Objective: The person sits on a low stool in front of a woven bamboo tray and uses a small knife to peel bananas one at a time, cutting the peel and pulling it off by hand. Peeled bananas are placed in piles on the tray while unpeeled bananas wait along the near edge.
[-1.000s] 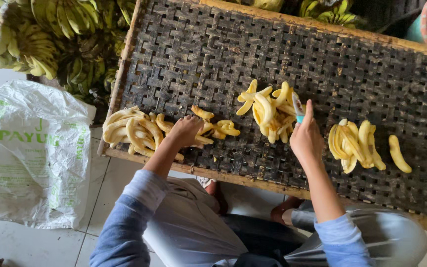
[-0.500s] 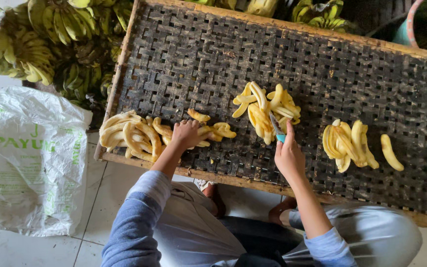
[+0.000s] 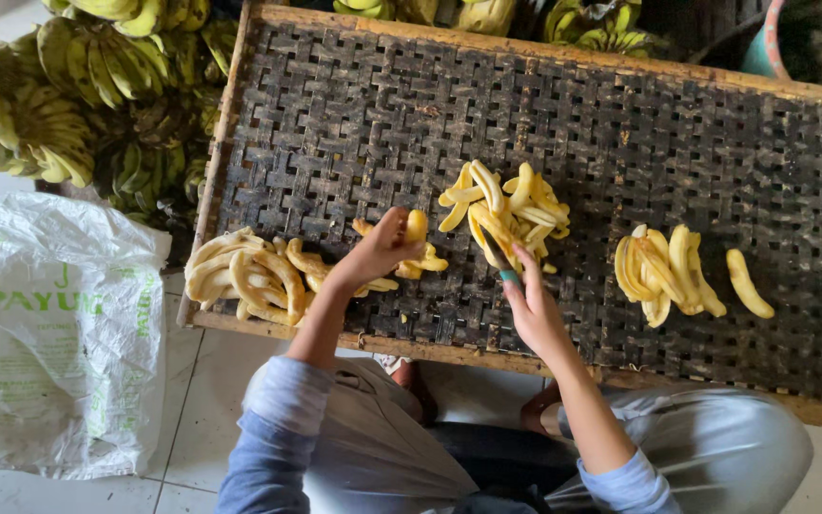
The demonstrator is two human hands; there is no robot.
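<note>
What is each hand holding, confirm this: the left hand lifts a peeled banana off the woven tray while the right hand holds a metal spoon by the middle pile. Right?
One detail is off. In the head view the right hand holds a small knife with a teal handle, not a metal spoon, by the middle pile. The left hand does hold a peeled banana over the woven tray.
</note>
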